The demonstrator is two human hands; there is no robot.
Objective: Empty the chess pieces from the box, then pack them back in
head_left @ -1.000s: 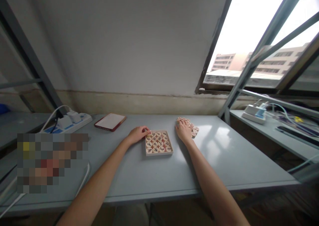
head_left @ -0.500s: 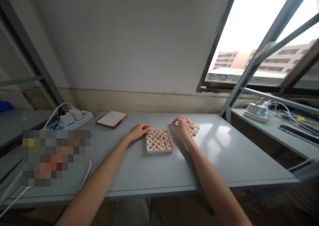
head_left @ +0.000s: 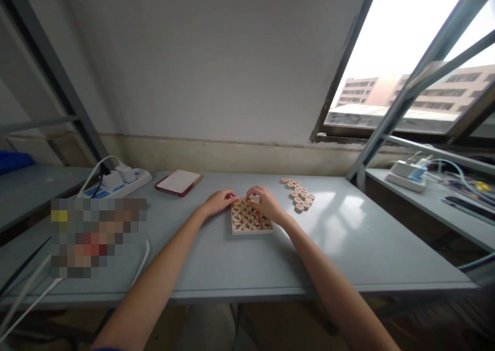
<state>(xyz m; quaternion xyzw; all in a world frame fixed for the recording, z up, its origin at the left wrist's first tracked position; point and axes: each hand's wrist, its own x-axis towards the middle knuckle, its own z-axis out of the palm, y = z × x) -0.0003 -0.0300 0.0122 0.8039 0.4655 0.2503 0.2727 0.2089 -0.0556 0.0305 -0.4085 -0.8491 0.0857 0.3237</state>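
A shallow square box (head_left: 252, 232) on the grey desk holds rows of round wooden pieces (head_left: 246, 218) marked with dark characters. My left hand (head_left: 221, 202) rests at the box's far left corner, its fingertips on the rim or a piece there; which one I cannot make out. Over the far side of the box is my right hand (head_left: 264, 202), thumb and fingers curled into a pinch, with whatever is between the fingertips too small to tell. Loose round pieces (head_left: 303, 199) lie in a group on the desk to the right of the box.
A red-edged flat box lid (head_left: 178, 182) lies at the back left. Further left are a power strip (head_left: 127, 182) with plugs and white cables, and a blurred-out patch. Bed-frame posts and a side shelf (head_left: 444, 201) stand at the right.
My right hand has moved left from the loose pieces to the far side of the box. My left hand stays at the box's corner. The view has shifted slightly.
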